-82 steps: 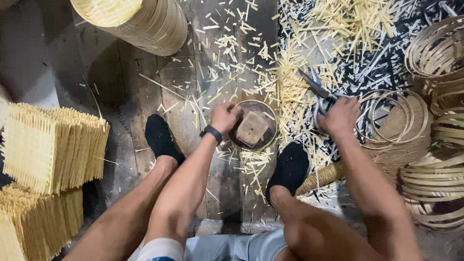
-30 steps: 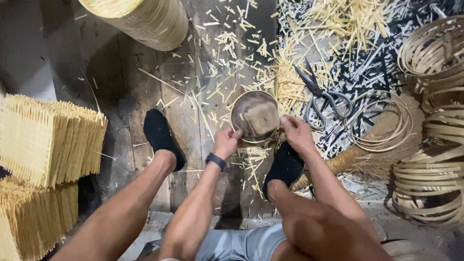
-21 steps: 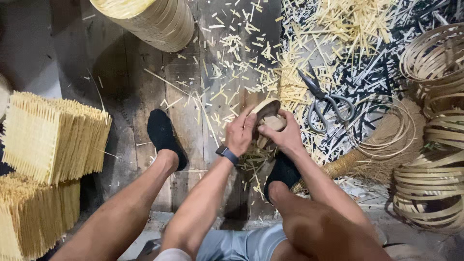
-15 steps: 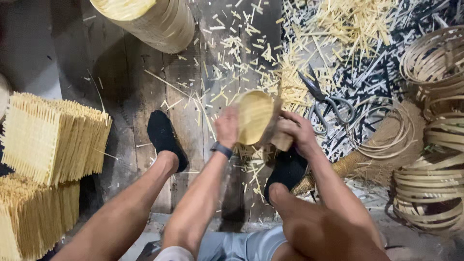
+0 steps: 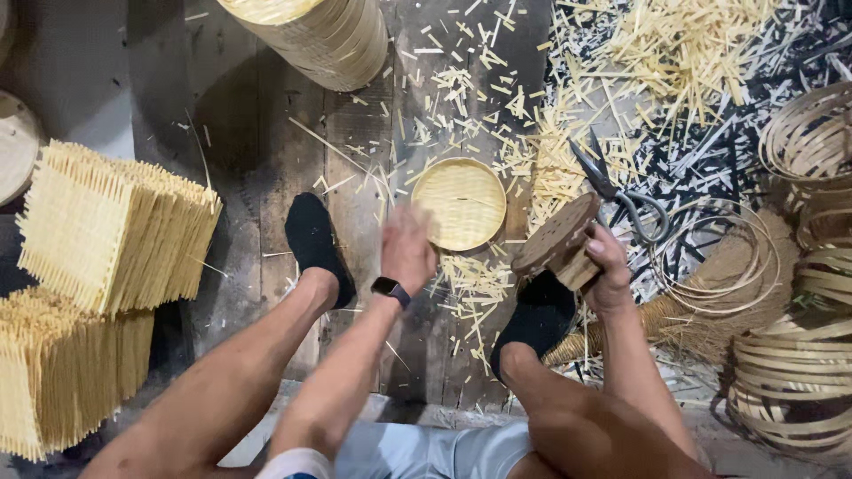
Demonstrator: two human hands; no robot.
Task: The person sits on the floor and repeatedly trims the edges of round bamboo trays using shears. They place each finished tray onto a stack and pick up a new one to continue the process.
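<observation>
From my head camera, my right hand (image 5: 611, 270) is closed around a wooden block tool (image 5: 561, 244), a round perforated disc on a chunky block, and holds it tilted above my right foot (image 5: 534, 319). My left hand (image 5: 406, 248) is blurred just beside the near-left rim of the round woven bamboo tray (image 5: 459, 203); I cannot tell whether its fingers are spread or curled, and it seems to hold nothing. The tray lies flat on the plank floor (image 5: 266, 168), between my feet and a little beyond them. Scissors (image 5: 617, 186) lie just past the block tool, on a litter of bamboo offcuts (image 5: 657, 44). Stacks of woven bamboo mats (image 5: 106, 231) stand at the floor's left edge, coils of bamboo hoops (image 5: 799, 355) at its right edge, and a stack of round bamboo rings (image 5: 315, 31) at the far edge.
</observation>
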